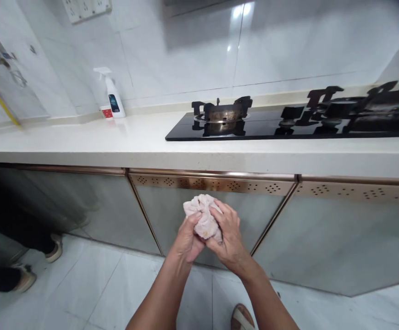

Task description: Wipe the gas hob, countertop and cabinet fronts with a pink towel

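A crumpled pale pink cloth point(206, 224) is bunched up between my two hands, in front of the cabinet doors and below the counter edge. My left hand point(188, 238) grips its left side, thumb on top. From the right, my right hand point(229, 231) closes on the cloth with its fingers curled over the upper side. A small yellowish spot shows on the near part of the cloth. The undersides of both hands are partly hidden.
A black gas stove point(264, 123) sits on the white counter point(144, 133). Back left stand a white spray bottle point(114, 98) and a small red-and-white box point(106, 112). Glass cabinet doors point(340, 238) line the front. Another person's dark-clothed legs point(17, 224) are at left.
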A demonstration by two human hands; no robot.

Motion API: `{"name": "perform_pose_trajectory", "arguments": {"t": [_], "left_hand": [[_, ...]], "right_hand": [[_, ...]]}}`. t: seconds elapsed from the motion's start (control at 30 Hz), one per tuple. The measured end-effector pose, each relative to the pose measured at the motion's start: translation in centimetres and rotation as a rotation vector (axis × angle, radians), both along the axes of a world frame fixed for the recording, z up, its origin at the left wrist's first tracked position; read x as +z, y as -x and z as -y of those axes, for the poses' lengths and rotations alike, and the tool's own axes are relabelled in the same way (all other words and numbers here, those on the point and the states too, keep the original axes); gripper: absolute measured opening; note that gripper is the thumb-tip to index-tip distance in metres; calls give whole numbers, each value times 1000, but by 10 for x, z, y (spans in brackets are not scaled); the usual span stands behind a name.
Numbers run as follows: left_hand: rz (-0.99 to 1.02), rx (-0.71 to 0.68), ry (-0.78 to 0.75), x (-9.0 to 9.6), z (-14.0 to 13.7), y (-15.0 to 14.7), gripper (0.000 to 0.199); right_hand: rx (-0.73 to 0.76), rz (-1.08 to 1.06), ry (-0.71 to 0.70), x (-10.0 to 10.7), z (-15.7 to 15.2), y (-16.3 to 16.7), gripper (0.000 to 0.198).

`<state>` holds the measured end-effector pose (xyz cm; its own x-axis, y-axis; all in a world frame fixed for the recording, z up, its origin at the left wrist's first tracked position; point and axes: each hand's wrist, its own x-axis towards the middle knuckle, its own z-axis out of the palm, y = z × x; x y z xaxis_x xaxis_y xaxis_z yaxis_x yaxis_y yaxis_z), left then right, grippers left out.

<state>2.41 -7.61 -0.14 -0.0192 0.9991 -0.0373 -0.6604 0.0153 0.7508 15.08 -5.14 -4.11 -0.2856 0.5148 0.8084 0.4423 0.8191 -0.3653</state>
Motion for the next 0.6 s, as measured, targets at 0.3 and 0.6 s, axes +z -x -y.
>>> {"name": "perform_pose_trajectory", "arguments": {"t": [0.3, 0.6], "left_hand": [[-938, 1102, -478, 30, -18, -3, 54], [-1554, 1225, -787, -9, -56, -42, 37]], "right_hand": [[-492, -424, 20, -10, -29, -28, 38], [-690, -534, 52, -15, -43, -48, 54]]}}
